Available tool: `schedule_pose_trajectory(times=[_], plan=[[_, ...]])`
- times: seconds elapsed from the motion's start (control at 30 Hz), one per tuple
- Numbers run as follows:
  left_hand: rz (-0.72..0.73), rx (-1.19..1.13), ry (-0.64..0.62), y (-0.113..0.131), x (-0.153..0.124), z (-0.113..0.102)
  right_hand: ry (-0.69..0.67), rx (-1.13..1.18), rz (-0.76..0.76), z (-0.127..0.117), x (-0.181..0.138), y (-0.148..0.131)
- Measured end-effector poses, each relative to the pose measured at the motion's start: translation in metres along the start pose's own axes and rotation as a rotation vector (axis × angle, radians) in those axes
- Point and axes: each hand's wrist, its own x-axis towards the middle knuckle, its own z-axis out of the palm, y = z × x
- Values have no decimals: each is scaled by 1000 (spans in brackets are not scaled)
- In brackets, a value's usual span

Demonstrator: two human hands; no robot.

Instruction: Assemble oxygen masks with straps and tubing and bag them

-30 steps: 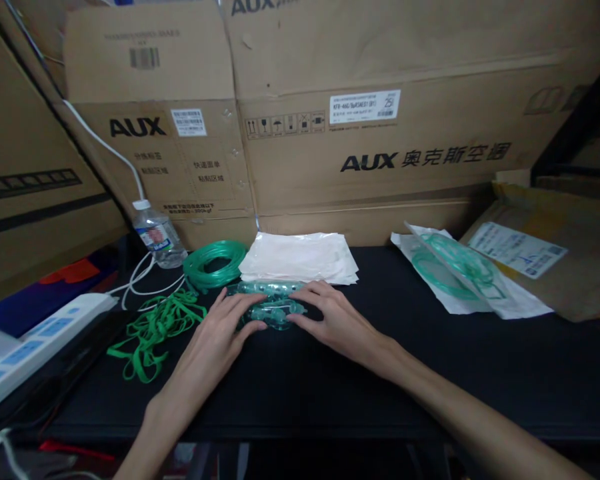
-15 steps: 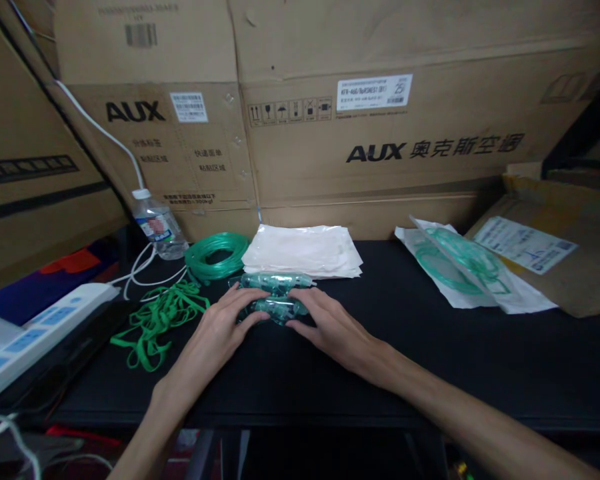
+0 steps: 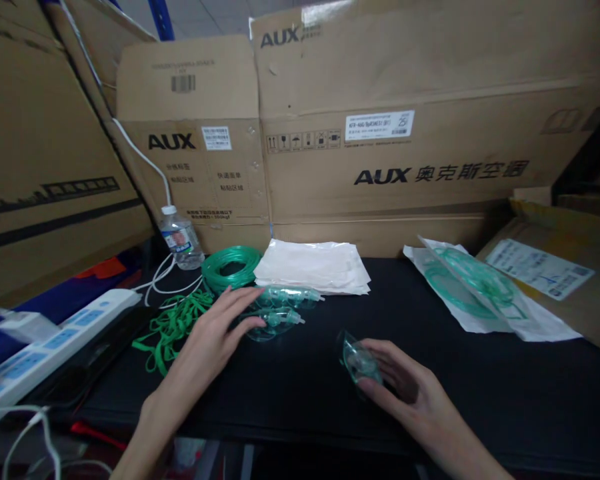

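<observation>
A clear green plastic oxygen mask [image 3: 356, 359] is pinched between the thumb and fingers of my right hand [image 3: 405, 380], to the right of the other masks. My left hand [image 3: 225, 323] stays over the left end of the remaining masks, its thumb and fingers apart and touching them. The nearer mask [image 3: 280, 321] lies with its pale connector pointing right. Just behind it is another green mask [image 3: 293, 297], also with a pale tip to the right. How many masks are stacked there I cannot tell.
A stack of white pouches [image 3: 313, 267] lies behind the masks. A green tubing coil [image 3: 231, 268], green elastic straps [image 3: 177, 327], a bottle [image 3: 183, 243] and a power strip [image 3: 65, 340] are left. Packaged green tubing [image 3: 473, 287] lies right, by a cardboard box [image 3: 555, 267].
My right hand has moved right and nearer, away from the pile, with one mask in it. My left hand remains at the other masks. The head view has tilted up slightly.
</observation>
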Motion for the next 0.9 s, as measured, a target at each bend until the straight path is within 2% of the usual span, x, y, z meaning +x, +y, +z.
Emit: schedule_pose_trajectory(times=[0.07,0.13,0.23,0.3,0.43,0.6,0.9], plan=[[-81,20,134,-5,-19,-13,16,91,47,-4,-3,2],[-130,47,190,-11,-43,-20,-3,129,62,-6,-4,3],[-117,105,98,-19,-75,-18,-58,126,61,-8,-3,1],[-101,165,45,-23,-86,-13,-77,115,69,-8,-4,1],[-140,216,-44,-31,-83,-7,-89,83,81,-8,-6,1],[-165,128,-151,-37,-70,-8,-130,48,74,-8,-6,1],[-119,43,-228,-33,-55,-12,-168,65,72,-10,-5,3]])
